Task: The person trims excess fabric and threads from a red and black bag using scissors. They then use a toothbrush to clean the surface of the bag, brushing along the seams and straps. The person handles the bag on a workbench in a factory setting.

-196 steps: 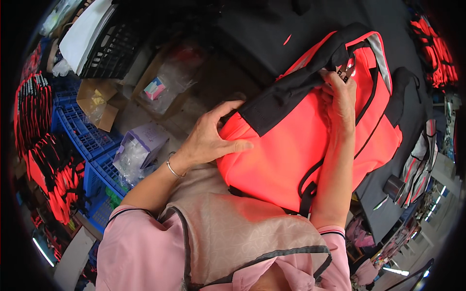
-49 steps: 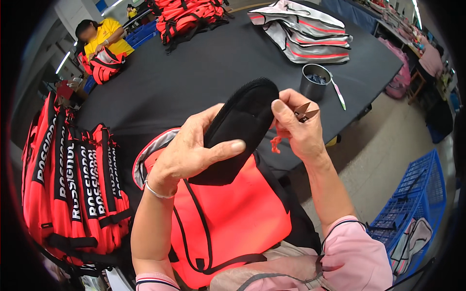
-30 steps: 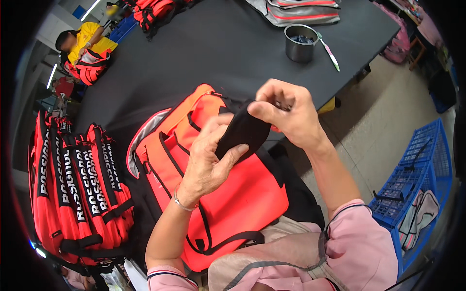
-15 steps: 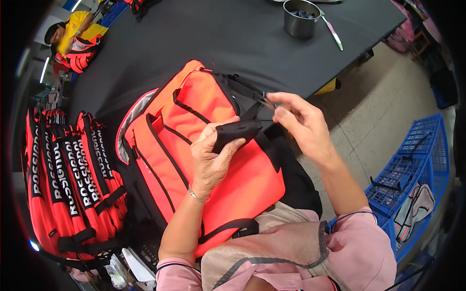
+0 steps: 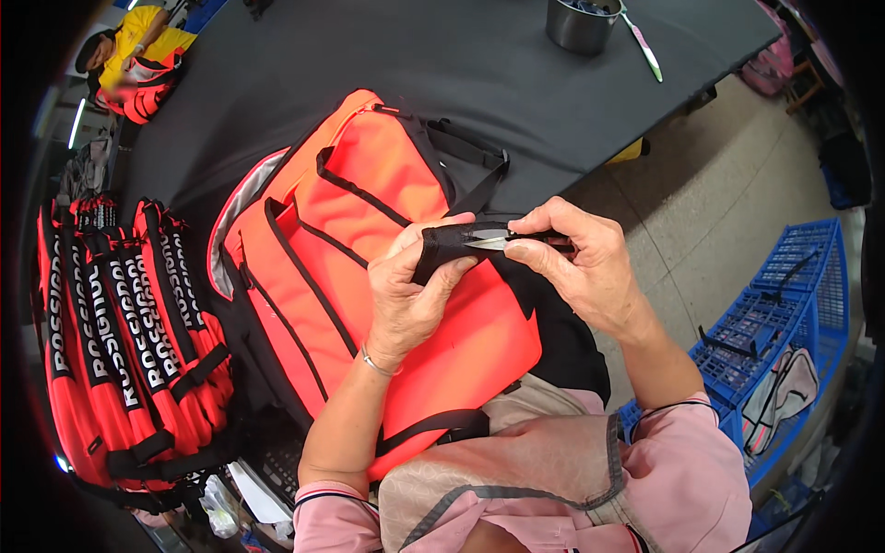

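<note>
A bright orange-red bag [image 5: 461, 341] with black piping lies across the table edge and my lap. My left hand [image 5: 404, 300] pinches a folded black fabric piece [image 5: 442, 249], like a padded handle wrap, above the bag. In my right hand [image 5: 595, 267] is a pair of small thread snips [image 5: 490, 243], mostly covered by the fingers. Their pale metal blades lie against the black piece, beside my left fingertips. Past the hands, a black webbing strap [image 5: 484, 184] loops from the bag's far edge.
Several red bags with black straps [image 5: 138, 341] stand packed at left. On the black-covered table [image 5: 369, 55] are a metal pot [image 5: 581, 28] and a toothbrush [image 5: 643, 46]. Blue plastic crates [image 5: 765, 323] stand at right. A person in yellow [image 5: 138, 46] handles another bag, far left.
My right hand has brought the snips down and left, from the strap side to the black piece. The strap now rests apart from that hand. The view has shifted slightly.
</note>
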Tool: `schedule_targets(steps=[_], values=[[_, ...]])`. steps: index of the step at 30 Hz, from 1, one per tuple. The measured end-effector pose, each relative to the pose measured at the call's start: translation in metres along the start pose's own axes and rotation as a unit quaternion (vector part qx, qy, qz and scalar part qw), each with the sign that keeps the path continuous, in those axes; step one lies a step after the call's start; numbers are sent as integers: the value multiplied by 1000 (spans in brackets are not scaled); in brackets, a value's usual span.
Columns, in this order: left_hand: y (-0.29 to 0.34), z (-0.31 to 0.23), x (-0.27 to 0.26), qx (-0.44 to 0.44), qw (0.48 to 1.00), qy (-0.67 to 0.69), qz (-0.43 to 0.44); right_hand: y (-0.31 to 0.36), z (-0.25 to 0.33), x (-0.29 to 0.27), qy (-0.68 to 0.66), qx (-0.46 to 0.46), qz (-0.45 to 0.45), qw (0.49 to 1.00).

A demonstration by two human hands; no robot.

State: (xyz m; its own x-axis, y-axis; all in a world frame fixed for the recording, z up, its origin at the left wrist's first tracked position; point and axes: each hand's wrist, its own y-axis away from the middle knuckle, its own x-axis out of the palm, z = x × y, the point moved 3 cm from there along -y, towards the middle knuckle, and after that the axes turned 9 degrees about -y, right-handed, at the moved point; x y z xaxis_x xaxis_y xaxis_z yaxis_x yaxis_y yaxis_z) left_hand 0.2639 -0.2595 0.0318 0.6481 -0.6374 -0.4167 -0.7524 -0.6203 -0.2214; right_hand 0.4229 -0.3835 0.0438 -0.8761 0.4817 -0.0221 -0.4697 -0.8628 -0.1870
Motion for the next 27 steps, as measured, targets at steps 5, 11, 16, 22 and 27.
schedule_targets(steps=[5,11,16,22,27], values=[[-1,4,0,19,1000,8,8,-2,-3,-3,-9,43,15,999],[-5,4,0,33,999,2,14,-1,-6,-6,-47,56,21,997],[-5,4,1,20,999,-1,38,-3,-9,-11,-23,82,40,996],[-7,8,2,29,999,1,29,-3,-13,-20,-96,113,-5,989],[-5,11,6,11,999,5,41,-2,-11,-14,-49,88,18,995]])
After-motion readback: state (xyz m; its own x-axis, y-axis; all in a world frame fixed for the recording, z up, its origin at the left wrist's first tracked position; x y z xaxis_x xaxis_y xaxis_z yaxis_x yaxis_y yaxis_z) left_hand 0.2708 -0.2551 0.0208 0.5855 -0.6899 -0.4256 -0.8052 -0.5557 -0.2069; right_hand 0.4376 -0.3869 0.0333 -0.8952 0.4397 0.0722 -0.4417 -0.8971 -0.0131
